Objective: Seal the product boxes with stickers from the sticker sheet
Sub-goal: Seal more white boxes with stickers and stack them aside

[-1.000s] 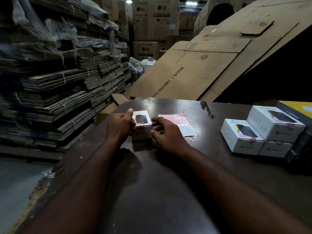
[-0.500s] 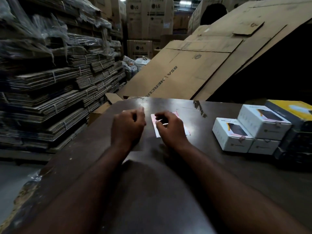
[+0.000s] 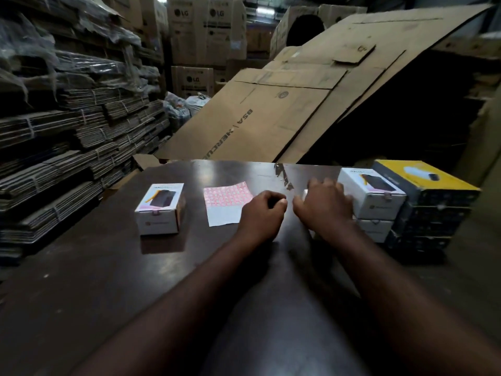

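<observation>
Currently fetching: sealed box (image 3: 160,208) stands left of sticker sheet (image 3: 226,206) on worktop (image 3: 108,267); left hand (image 3: 261,213) curled, seemingly empty, beside the sheet; right hand (image 3: 324,210) curls over white box (image 3: 305,193) by stack (image 3: 371,195); next, probably draw it close and peel a sticker.

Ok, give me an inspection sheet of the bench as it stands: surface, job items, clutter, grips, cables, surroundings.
Surface: dark table, glossy, with a scuffed patch near the far edge.
Job's things: white product box alone at left, pinkish tab on its front top edge; sticker sheet flat to its right; stacked white boxes at right.
Clutter: yellow-topped dark boxes stacked right of the white ones.
Grips: left hand has curled fingers over the sheet's right corner, contents hidden; right hand is low against the stacked white boxes, hold unclear.
Cables: nothing seen.
Surroundings: flattened cardboard sheets leaning beyond the table; bundled cardboard stacks at left; LG cartons at back.
</observation>
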Action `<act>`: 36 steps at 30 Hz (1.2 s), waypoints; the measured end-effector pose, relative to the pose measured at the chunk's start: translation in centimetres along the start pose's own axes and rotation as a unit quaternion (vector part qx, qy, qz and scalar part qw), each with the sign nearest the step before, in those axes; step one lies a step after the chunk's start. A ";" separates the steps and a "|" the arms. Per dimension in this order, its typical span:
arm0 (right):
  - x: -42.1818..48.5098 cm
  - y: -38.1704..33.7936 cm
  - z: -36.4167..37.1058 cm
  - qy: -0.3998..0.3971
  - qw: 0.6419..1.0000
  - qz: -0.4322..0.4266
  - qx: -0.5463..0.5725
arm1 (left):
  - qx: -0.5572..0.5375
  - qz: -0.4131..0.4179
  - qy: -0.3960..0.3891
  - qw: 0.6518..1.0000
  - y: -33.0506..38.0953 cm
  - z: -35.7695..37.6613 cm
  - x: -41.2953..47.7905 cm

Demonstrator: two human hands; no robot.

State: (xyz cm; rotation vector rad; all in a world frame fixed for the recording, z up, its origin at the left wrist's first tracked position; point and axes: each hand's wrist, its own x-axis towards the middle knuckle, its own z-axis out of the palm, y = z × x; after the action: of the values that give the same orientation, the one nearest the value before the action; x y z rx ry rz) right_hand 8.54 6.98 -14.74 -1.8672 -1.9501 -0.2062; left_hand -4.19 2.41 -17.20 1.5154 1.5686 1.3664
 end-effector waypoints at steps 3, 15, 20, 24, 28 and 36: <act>0.2 0.1 0.1 -0.049 0.999 -0.003 0.011 | -0.103 -0.075 -0.033 0.991 -0.6 2.0 1.1; 2.1 -0.9 -1.0 -0.147 0.923 0.006 0.354 | -0.218 -0.123 0.017 0.968 -1.7 1.5 1.5; 1.4 -0.4 -0.1 -0.075 0.877 0.061 0.471 | -0.217 -0.105 0.092 0.966 -2.3 -0.7 1.6; 0.8 -0.3 1.1 -0.136 0.798 0.099 0.579 | -0.222 -0.080 0.107 0.966 -2.4 -1.6 1.5; 0.1 -0.2 1.5 -0.155 0.745 0.064 0.646 | -0.235 -0.047 0.106 0.965 -2.7 -2.4 1.5; -0.9 -2.0 1.2 -0.108 0.714 0.001 0.692 | -0.286 -0.067 0.113 0.949 -2.4 -4.1 1.9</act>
State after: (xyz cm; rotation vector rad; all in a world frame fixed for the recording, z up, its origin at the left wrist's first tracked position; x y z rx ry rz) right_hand 6.31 6.48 -15.83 -0.8081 -1.3680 1.2019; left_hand -9.14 3.46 -17.57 0.9128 1.2137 1.7648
